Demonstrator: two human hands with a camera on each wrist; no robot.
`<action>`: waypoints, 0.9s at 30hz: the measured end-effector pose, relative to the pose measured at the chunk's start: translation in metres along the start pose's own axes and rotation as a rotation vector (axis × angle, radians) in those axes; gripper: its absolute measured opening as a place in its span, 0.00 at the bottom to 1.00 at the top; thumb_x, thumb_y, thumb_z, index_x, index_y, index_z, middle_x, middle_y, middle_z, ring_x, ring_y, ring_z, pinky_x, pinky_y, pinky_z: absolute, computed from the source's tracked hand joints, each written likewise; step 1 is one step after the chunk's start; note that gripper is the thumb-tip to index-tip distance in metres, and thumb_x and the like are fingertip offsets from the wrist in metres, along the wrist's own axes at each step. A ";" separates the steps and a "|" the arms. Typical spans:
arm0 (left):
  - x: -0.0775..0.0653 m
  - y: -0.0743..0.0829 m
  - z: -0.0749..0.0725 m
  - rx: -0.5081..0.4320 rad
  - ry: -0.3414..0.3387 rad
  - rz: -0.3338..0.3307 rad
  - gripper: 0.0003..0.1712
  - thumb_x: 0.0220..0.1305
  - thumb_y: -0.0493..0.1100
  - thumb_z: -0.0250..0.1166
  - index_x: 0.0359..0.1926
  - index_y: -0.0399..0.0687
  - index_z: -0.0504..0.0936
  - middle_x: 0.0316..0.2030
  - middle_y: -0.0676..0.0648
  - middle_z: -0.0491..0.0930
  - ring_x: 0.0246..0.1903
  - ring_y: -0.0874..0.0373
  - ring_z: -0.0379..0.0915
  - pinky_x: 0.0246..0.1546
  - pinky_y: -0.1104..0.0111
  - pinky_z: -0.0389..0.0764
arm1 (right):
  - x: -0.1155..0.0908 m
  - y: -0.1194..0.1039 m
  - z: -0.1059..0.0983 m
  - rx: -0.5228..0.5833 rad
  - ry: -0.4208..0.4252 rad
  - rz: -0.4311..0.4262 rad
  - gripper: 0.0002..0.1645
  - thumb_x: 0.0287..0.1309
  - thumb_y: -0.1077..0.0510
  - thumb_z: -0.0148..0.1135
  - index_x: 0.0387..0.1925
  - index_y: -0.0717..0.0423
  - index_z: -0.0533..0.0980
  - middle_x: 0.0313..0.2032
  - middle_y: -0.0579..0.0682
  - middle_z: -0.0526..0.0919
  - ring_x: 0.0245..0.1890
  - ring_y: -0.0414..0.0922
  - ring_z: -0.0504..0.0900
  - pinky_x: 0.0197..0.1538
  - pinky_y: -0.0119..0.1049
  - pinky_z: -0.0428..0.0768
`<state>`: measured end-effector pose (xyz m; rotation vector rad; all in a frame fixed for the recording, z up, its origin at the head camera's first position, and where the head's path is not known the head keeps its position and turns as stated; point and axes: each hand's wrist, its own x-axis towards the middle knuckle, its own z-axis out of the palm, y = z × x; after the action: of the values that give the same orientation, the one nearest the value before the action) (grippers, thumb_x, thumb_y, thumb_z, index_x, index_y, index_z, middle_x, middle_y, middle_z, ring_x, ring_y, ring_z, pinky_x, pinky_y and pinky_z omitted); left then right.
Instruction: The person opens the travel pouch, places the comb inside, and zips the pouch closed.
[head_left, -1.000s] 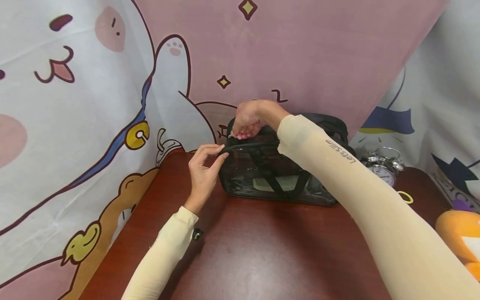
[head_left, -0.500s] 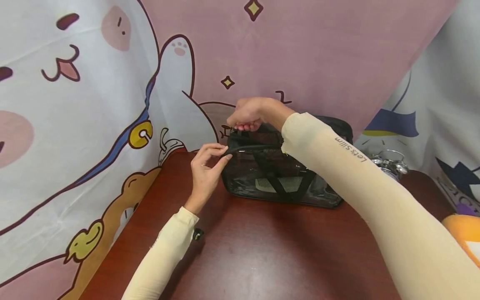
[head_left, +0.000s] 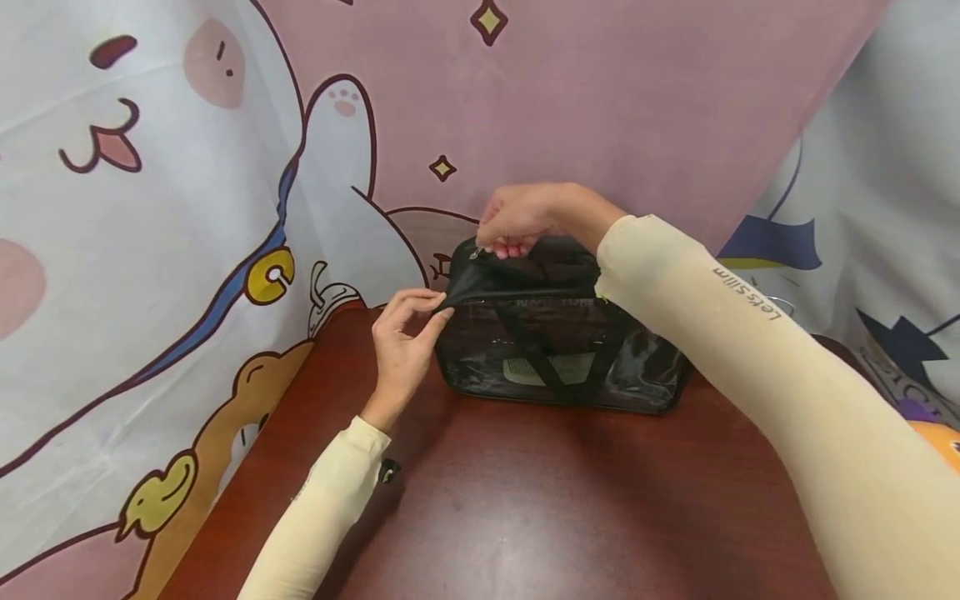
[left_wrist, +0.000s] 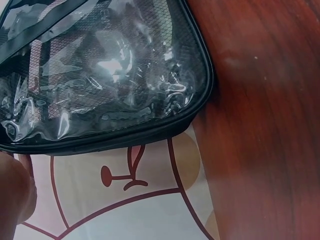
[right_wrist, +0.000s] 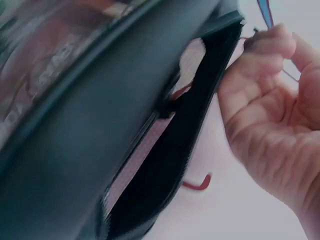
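Note:
A black bag [head_left: 558, 350] with clear plastic sides and crossed black straps stands on the table against the backdrop. My left hand [head_left: 405, 333] pinches its front left top corner between thumb and fingers. My right hand [head_left: 521, 218] reaches over the bag's top and pinches a small metal zipper pull [head_left: 476, 252] at the back left corner. In the right wrist view, the black top panel [right_wrist: 115, 100] has a gap along the zipper edge, and the curled right hand [right_wrist: 275, 95] is at its far end. The left wrist view shows the wrinkled clear side [left_wrist: 100, 75] and a bit of the left hand [left_wrist: 15, 190].
The dark red wooden table [head_left: 525, 500] extends in front of the bag. A cartoon cloth backdrop [head_left: 637, 100] hangs behind and at both sides. At the right edge shows part of an orange plush [head_left: 941, 442]; the right sleeve [head_left: 735, 333] hides much of the bag's right end.
My right hand has drawn the zipper pull round the left end toward the back and slightly right; more of the black top panel shows. The left hand keeps its pinch on the corner.

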<state>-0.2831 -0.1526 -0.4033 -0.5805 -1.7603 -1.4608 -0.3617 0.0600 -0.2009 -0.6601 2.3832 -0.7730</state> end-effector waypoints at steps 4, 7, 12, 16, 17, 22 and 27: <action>0.000 0.000 0.000 0.009 -0.004 -0.009 0.11 0.63 0.38 0.78 0.47 0.51 0.93 0.46 0.47 0.87 0.49 0.52 0.84 0.51 0.68 0.83 | -0.006 0.012 -0.006 0.021 -0.033 -0.037 0.16 0.77 0.56 0.55 0.32 0.58 0.78 0.21 0.43 0.79 0.22 0.38 0.75 0.29 0.30 0.76; 0.000 0.000 0.001 0.013 -0.002 -0.010 0.11 0.63 0.38 0.78 0.47 0.50 0.93 0.46 0.47 0.87 0.48 0.52 0.84 0.50 0.68 0.83 | -0.009 0.018 -0.009 0.020 -0.035 -0.048 0.14 0.78 0.56 0.55 0.34 0.57 0.79 0.22 0.43 0.79 0.23 0.38 0.75 0.30 0.31 0.75; 0.002 -0.001 0.001 0.014 0.005 0.011 0.10 0.62 0.37 0.78 0.46 0.48 0.93 0.45 0.45 0.88 0.48 0.53 0.84 0.50 0.69 0.83 | -0.016 0.022 -0.017 -0.011 -0.010 -0.057 0.13 0.77 0.57 0.56 0.35 0.57 0.79 0.22 0.43 0.79 0.23 0.38 0.74 0.29 0.31 0.74; 0.005 -0.001 0.002 0.011 0.002 0.033 0.09 0.62 0.36 0.77 0.44 0.46 0.93 0.44 0.43 0.87 0.47 0.53 0.84 0.49 0.69 0.83 | -0.025 0.026 -0.025 -0.018 -0.005 -0.060 0.13 0.76 0.58 0.56 0.34 0.58 0.79 0.22 0.43 0.78 0.22 0.37 0.73 0.28 0.30 0.72; 0.006 -0.001 0.002 0.012 0.000 0.035 0.09 0.63 0.36 0.77 0.44 0.46 0.93 0.44 0.43 0.87 0.47 0.53 0.84 0.48 0.69 0.83 | -0.027 0.027 -0.027 -0.023 -0.006 -0.058 0.13 0.76 0.58 0.56 0.34 0.58 0.79 0.22 0.43 0.78 0.22 0.37 0.72 0.28 0.30 0.71; 0.006 -0.002 0.003 0.016 -0.003 0.032 0.08 0.63 0.36 0.77 0.43 0.46 0.93 0.44 0.44 0.87 0.46 0.54 0.84 0.47 0.70 0.83 | -0.041 0.038 -0.037 -0.065 -0.020 -0.035 0.14 0.77 0.56 0.56 0.34 0.58 0.78 0.22 0.43 0.78 0.22 0.37 0.72 0.28 0.30 0.72; 0.004 -0.004 0.004 0.021 -0.001 0.022 0.07 0.63 0.35 0.77 0.43 0.46 0.93 0.44 0.44 0.87 0.46 0.54 0.84 0.47 0.71 0.82 | -0.055 0.056 -0.044 -0.089 -0.017 -0.018 0.15 0.78 0.55 0.55 0.34 0.57 0.78 0.22 0.43 0.78 0.22 0.38 0.73 0.28 0.31 0.73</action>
<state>-0.2894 -0.1503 -0.4025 -0.5879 -1.7622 -1.4261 -0.3640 0.1489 -0.1874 -0.7229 2.4103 -0.6687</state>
